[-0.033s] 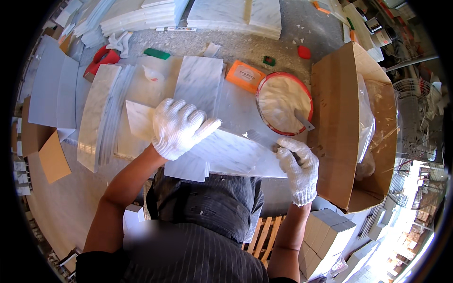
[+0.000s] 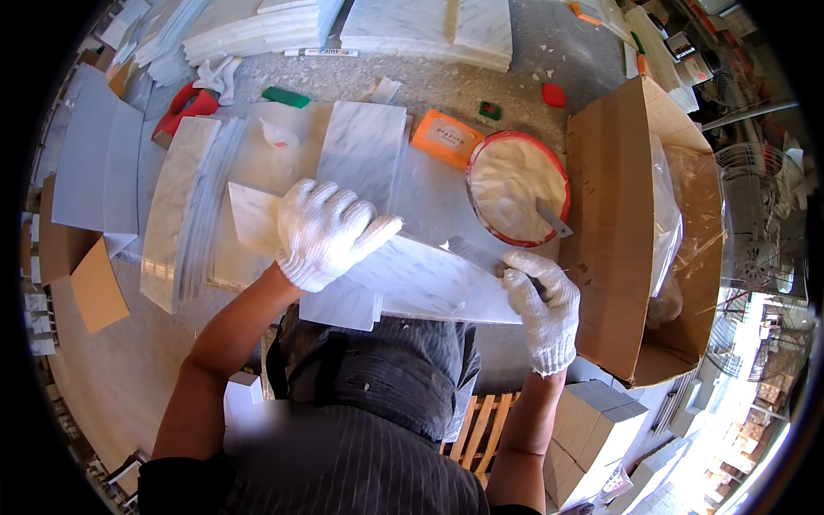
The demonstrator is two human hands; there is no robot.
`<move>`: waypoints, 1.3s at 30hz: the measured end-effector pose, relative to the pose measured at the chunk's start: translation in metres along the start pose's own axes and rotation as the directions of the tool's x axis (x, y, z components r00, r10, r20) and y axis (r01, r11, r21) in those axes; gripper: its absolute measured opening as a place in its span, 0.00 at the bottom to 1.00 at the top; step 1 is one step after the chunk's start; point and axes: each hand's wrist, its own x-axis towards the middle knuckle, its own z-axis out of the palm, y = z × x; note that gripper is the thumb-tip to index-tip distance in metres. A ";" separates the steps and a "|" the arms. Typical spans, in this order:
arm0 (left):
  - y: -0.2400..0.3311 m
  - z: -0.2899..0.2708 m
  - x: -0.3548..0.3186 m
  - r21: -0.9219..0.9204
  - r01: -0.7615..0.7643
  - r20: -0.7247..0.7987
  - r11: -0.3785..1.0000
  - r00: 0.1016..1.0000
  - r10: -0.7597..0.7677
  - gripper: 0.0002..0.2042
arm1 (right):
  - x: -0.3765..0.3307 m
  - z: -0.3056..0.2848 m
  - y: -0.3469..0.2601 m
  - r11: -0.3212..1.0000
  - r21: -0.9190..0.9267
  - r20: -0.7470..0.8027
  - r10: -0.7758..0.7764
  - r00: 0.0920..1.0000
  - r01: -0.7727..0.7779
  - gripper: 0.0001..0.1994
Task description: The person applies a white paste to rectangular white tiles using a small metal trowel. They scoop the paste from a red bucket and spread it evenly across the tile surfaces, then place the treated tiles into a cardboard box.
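A grey-veined white marble tile lies at a slant before me, over other pieces on the work surface. My left hand, in a white knit glove, is closed on its left end, fingers curled and thumb stretched along the far edge. In my gloved right hand is a putty knife, its handle mostly hidden by the fingers. The blade rests at the tile's far edge. Beyond it stands a red-rimmed tub of cream-white paste, with another small metal spatula stuck in it.
An orange hand pad touches the tub's left side. Upright marble strips stand at left, and more slabs are stacked at the back. To the right is an open cardboard box with plastic inside. A red tape dispenser lies back left.
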 end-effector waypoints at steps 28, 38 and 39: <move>0.001 -0.002 -0.010 0.027 -0.003 0.007 1.000 1.000 0.003 0.09 | -0.009 0.005 -0.018 0.913 -0.314 0.001 -0.274 0.962 0.260 0.08; 0.002 -0.002 -0.009 0.015 0.003 -0.013 1.000 1.000 -0.003 0.09 | -0.013 0.007 -0.022 0.927 -0.284 -0.013 -0.258 0.966 0.244 0.08; 0.002 -0.002 -0.009 0.015 0.005 -0.017 1.000 1.000 -0.005 0.09 | -0.013 0.007 -0.021 0.922 -0.288 -0.011 -0.272 0.962 0.258 0.08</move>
